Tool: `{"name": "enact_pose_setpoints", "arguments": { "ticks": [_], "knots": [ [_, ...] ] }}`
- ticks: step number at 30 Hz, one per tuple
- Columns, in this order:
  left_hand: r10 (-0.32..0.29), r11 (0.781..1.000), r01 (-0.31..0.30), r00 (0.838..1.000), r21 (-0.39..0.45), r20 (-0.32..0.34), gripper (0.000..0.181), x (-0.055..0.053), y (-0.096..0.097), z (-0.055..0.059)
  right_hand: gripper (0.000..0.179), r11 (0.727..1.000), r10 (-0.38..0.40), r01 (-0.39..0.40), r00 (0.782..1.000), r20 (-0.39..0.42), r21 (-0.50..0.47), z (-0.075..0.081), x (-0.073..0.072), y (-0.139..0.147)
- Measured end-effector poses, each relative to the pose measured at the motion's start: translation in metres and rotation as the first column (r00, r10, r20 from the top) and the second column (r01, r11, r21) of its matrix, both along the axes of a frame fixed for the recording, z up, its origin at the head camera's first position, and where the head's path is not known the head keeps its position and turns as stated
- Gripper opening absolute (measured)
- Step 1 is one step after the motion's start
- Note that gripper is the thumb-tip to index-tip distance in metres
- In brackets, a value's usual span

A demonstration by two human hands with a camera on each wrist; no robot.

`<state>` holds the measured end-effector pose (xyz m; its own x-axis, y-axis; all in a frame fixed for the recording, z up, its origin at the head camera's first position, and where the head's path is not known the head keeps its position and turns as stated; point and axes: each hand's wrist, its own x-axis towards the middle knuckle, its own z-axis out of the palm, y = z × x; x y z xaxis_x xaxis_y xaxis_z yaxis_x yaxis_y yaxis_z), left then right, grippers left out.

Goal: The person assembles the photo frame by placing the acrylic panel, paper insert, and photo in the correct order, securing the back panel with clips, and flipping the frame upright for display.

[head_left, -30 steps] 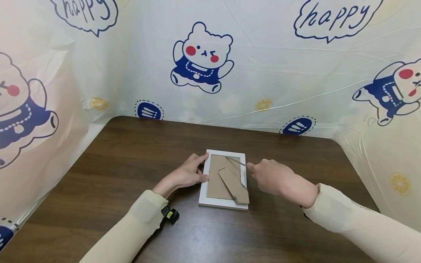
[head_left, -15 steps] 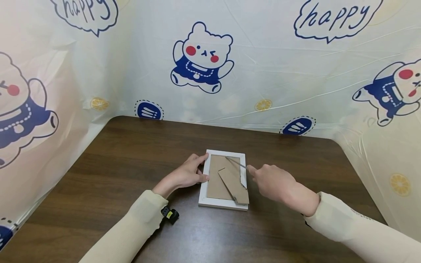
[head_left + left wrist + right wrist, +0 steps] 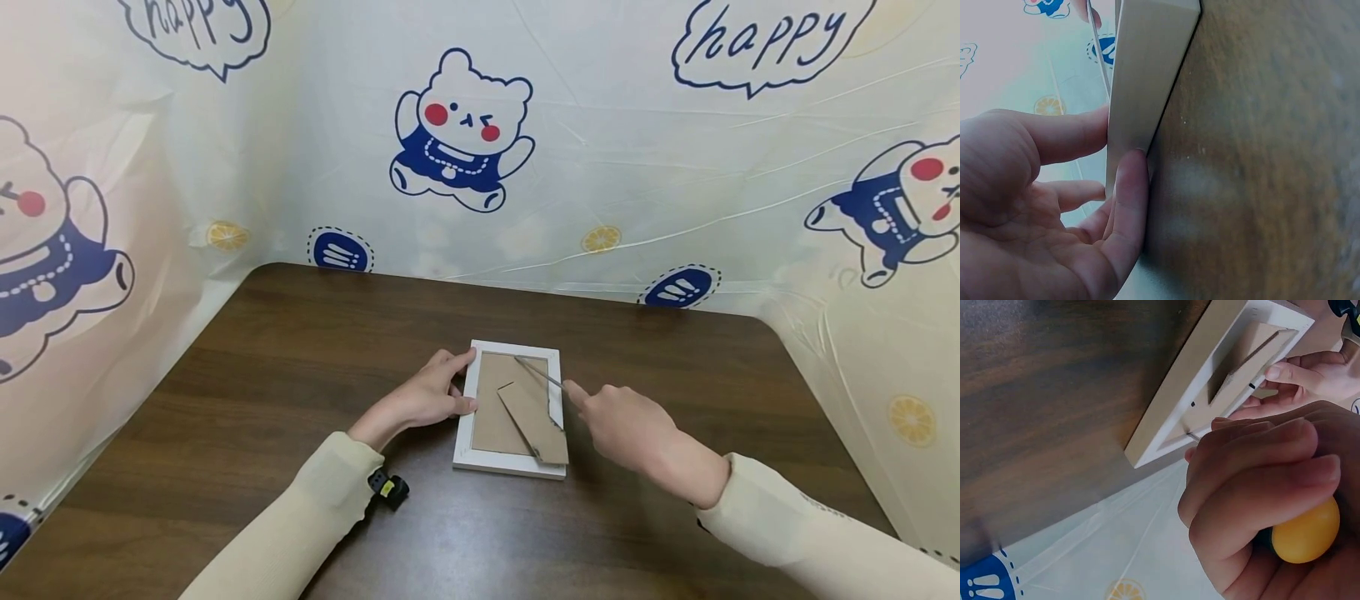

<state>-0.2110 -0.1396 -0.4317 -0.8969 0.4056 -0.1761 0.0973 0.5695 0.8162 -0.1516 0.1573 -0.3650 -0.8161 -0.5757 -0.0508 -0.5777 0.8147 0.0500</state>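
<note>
1. The backdrop (image 3: 630,158) is a smooth, creased sheet hanging in folds, printed with blue-clad bears, "happy" bubbles and lemon slices.
2. Below it spreads the table (image 3: 300,358), a broad dark-brown top with streaky wood grain, rounded far corners and a soft sheen.
3. The right sleeve (image 3: 810,521) and left sleeve (image 3: 292,521) are cream cloth, gathered at the cuffs.
4. The frame (image 3: 495,461) lies on the table, back side up, between the hands: a white rectangle with straight, flat borders and plain, pale side walls.
5. The right hand (image 3: 622,425), just beyond the frame's right edge, has its fingers curled firmly round a tool.
6. The left hand (image 3: 423,396) grips the frame's left edge, forefinger and thumb spread apart along it; the left wrist view shows a bent finger against the side wall.
7. Set inside the borders is the panel (image 3: 489,425), matt tan board.
8. The flap (image 3: 536,425), a tapering piece of similar board with a ragged dark edge, is tilted up from the panel and overlaps the near border.
9. The tool (image 3: 540,369) shows a thin, straight metal shaft and a rounded yellow handle end; its tip is at the panel's far edge, contact unclear.
10. A small black device (image 3: 390,489) sits at the left cuff.
</note>
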Motion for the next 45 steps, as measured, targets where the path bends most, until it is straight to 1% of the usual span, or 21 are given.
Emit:
{"name": "enact_pose_setpoints", "arguments": {
  "ticks": [4,10,21,24,28,38,45],
  "knots": [
    [-0.001,1.0,0.001,1.0,0.001,0.0,0.086,0.001,0.0,0.001,0.032,1.0,0.018,-0.018,0.999,-0.038,-0.005,-0.006,0.001,0.002],
    [-0.002,1.0,0.002,1.0,0.001,0.002,0.086,0.001,0.001,0.002,0.045,0.999,0.032,-0.03,0.994,-0.102,0.016,-0.013,0.003,0.004],
    [0.001,1.0,-0.001,1.0,0.007,0.009,0.086,0.002,0.002,0.003,0.055,1.0,0.016,-0.018,0.987,-0.163,-0.011,-0.028,0.007,0.005],
    [0.002,1.0,-0.002,1.0,0.009,0.011,0.087,0.002,0.002,0.003,0.057,1.0,0.017,-0.02,0.987,-0.16,-0.017,-0.031,0.008,0.006],
    [0.004,1.0,-0.004,1.0,0.007,0.009,0.087,0.001,0.002,0.003,0.057,0.999,0.012,-0.016,0.991,-0.131,-0.028,-0.032,0.008,0.006],
    [0.006,1.0,-0.006,1.0,0.009,0.007,0.087,0.002,0.002,0.003,0.056,0.999,0.001,-0.006,0.994,-0.112,-0.048,-0.038,0.01,0.006],
    [0.006,1.0,-0.006,1.0,0.013,0.008,0.087,0.002,0.002,0.003,0.055,0.999,-0.016,0.01,0.992,-0.122,-0.052,-0.043,0.01,0.005]
  ]
}}
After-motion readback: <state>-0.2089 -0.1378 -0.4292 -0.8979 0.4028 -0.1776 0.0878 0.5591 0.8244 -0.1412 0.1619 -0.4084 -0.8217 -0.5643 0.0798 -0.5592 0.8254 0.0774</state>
